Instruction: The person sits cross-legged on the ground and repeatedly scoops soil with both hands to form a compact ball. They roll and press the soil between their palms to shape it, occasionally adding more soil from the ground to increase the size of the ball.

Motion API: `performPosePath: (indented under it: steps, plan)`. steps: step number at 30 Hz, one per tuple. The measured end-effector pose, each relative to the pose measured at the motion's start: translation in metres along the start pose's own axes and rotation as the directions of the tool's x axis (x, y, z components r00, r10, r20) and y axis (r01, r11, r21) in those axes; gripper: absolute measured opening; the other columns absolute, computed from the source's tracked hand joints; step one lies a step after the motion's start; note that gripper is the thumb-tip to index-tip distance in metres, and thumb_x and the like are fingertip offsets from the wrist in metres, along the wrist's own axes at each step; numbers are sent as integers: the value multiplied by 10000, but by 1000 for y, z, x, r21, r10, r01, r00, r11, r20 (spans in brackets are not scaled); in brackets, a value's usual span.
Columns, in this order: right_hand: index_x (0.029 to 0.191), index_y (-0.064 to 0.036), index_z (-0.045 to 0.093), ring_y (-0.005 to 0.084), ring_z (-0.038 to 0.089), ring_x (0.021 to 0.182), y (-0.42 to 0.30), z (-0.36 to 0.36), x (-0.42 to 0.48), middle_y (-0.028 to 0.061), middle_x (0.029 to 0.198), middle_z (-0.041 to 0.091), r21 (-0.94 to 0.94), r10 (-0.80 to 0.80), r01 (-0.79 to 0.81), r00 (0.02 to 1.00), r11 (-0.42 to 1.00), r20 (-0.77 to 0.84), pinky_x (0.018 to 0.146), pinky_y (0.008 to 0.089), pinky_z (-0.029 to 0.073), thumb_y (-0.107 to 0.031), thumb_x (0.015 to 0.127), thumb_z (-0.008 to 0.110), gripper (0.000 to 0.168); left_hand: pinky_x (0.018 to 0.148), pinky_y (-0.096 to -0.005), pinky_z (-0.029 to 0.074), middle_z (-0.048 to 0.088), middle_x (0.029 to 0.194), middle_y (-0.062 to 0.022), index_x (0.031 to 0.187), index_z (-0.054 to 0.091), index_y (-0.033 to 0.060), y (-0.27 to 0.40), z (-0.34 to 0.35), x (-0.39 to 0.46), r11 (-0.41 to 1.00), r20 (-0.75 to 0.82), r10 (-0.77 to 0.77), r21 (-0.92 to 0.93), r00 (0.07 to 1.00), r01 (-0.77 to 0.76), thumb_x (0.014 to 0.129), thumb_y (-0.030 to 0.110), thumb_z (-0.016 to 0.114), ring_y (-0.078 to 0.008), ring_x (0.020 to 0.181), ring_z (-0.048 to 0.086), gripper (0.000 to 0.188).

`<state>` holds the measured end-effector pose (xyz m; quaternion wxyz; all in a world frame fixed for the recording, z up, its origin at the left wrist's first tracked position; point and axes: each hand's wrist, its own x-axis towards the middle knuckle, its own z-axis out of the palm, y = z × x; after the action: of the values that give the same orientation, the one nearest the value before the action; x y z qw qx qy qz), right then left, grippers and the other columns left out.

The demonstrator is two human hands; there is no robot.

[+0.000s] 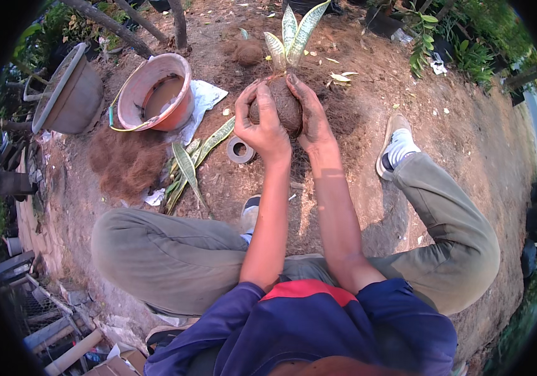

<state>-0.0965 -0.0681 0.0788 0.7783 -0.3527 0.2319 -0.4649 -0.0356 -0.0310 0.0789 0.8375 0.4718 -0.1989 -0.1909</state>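
Note:
Between my two palms is a brown, fibre-covered root ball point(283, 109), round and damp-looking. A snake plant point(291, 40) with variegated green and cream leaves rises from its far side. My left hand point(261, 115) cups the ball from the left, fingers curled over its top. On the right side my right hand point(311, 112) presses flat along it, its fingers soiled. The underside of the ball is hidden. Just left of my left wrist, a grey roll point(240, 150), perhaps of tape or twine, lies on the ground.
An orange bucket point(174, 110) holding brown water stands at left on a white sheet point(208, 96). Nearby lie a heap of coconut fibre point(130, 160) and cut snake plant leaves point(188, 169). Another fibre ball point(248, 52) sits beyond my hands. A large grey pot point(68, 94) stands far left.

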Motion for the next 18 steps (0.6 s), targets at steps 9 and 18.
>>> performPosePath:
  steps: [9, 18]
  plan:
    - [1056, -5, 672, 148, 629, 956, 15, -12, 6, 66, 1016, 666, 210, 10, 12, 995, 978, -104, 863, 291, 508, -294, 905, 644, 327, 953, -401, 477, 697, 1017, -157, 948, 679, -23, -9, -2, -6, 809, 245, 468, 269, 849, -523, 823, 40, 670, -267, 990, 644, 141]
    - [1130, 7, 629, 196, 656, 947, -16, 3, 5, 104, 1027, 669, 375, -88, 39, 990, 926, 113, 894, 340, 529, -399, 941, 586, 449, 989, -421, 462, 661, 1121, -199, 1187, 615, -4, 22, 12, -3, 879, 160, 357, 277, 920, -389, 880, 183, 686, -290, 1020, 640, 366]
